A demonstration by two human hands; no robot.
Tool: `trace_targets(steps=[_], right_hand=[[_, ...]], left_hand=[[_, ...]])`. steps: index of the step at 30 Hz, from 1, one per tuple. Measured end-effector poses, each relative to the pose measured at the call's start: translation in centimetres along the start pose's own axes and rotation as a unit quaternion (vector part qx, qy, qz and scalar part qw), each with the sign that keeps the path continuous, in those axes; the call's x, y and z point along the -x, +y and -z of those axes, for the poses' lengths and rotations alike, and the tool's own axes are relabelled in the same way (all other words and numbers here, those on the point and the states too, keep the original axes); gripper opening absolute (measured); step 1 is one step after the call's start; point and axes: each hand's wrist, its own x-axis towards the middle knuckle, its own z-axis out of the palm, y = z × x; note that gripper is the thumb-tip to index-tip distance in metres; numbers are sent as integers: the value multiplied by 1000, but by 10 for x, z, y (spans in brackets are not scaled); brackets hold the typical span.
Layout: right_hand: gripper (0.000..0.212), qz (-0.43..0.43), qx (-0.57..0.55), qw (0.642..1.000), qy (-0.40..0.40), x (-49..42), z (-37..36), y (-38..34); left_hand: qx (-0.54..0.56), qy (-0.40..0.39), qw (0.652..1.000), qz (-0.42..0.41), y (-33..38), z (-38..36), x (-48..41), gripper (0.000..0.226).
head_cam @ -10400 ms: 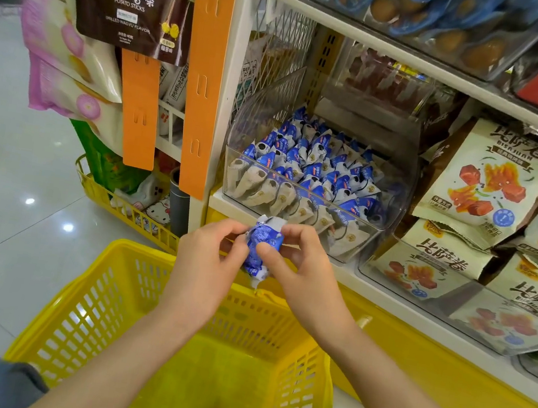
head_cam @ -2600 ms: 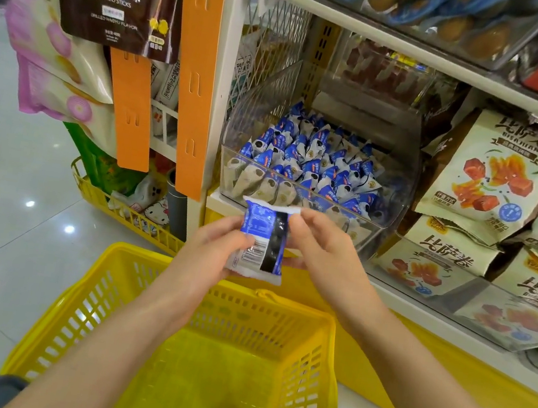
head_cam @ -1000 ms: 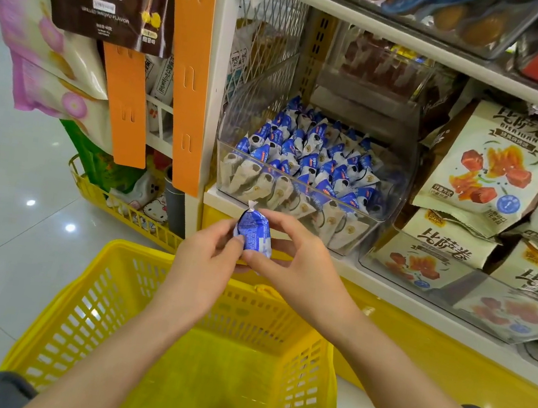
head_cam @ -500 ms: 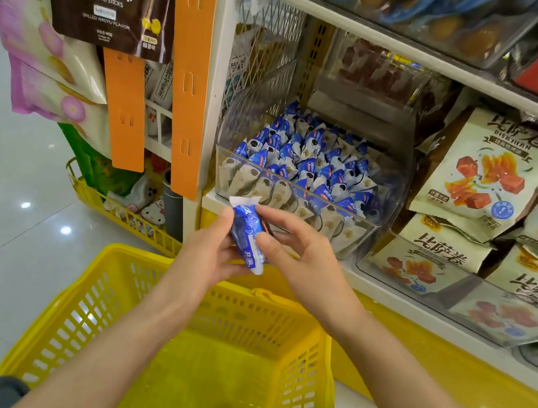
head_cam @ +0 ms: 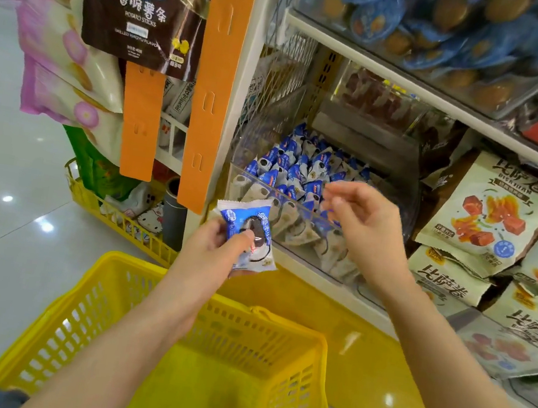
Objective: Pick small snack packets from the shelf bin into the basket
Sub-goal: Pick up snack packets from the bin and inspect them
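Your left hand (head_cam: 210, 252) grips one packet (head_cam: 246, 235): thumb on the blue-and-white front, fingers behind it. The packet is tilted, in the air just in front of the bin's (head_cam: 246, 155) front left corner, above the far rim of the basket (head_cam: 264, 322). It's not in the basket.

Your right hand (head_cam: 361, 227) is at the bin's front edge, right side, fingers loosely curled, holding nothing. It's motion-blurred, so finger detail is soft.

The bin is clear plastic and sits at the shelf's (head_cam: 344, 294) left end, holding a pile of matching packets (head_cam: 300, 170). The basket is yellow, below both forearms; I see no packets on its visible floor.

Beige bags (head_cam: 487, 213) sit right of the bin. An orange strip (head_cam: 220, 76) hangs to its left.
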Motion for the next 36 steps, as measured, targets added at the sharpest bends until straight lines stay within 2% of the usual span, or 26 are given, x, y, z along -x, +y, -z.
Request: trace_targets(steps=[2, 5, 6, 8, 12, 18, 20, 22, 24, 26, 28, 30, 32, 34, 36], right_hand=[[21, -61, 40, 997, -16, -28, 1, 7], [20, -157, 186, 961, -132, -59, -2, 26], [29, -163, 239, 943, -165, -65, -4, 31], [41, -165, 293, 924, -181, -74, -8, 36], [38, -150, 331, 910, -200, -86, -17, 39], [19, -121, 282, 941, -141, -84, -24, 44], [15, -124, 246, 957, -88, -82, -16, 39], [11, -90, 223, 971, -8, -80, -7, 27], [10, -54, 136, 988, 48, -74, 4, 7], [9, -48, -17, 998, 27, -64, 13, -14], [9, -66, -118, 990, -47, -45, 17, -32], [12, -89, -146, 977, -127, -24, 13, -42], [21, -106, -134, 968, -181, -7, 4, -44], [17, -128, -135, 962, -198, 5, -6, -44], [12, -135, -151, 960, -192, 13, -13, -42]], left_hand=[[7, 8, 1000, 0, 2, 1, -2, 17], [22, 13, 1000, -3, 5, 2, -5, 19], [25, 15, 1000, -2, 6, 2, -5, 18], [31, 17, 999, 2, 6, 2, -8, 18], [28, 11, 1000, 7, 8, -3, -11, 28], [14, -1, 1000, -14, 7, -4, -11, 33], [6, 20, 1000, -18, 6, -1, -12, 32], [-9, 45, 999, -20, 5, 0, -12, 30], [-35, 65, 997, -24, 3, 1, -13, 27], [-42, 73, 996, -23, 3, 1, -13, 22], [-16, 69, 998, -1, 6, -1, -12, 20], [49, 50, 997, 45, 10, -4, -9, 21], [124, 11, 990, 73, 13, -6, -4, 38], [159, -39, 983, 79, 16, -6, 2, 56], [123, -92, 986, 64, 18, -6, 8, 61]])
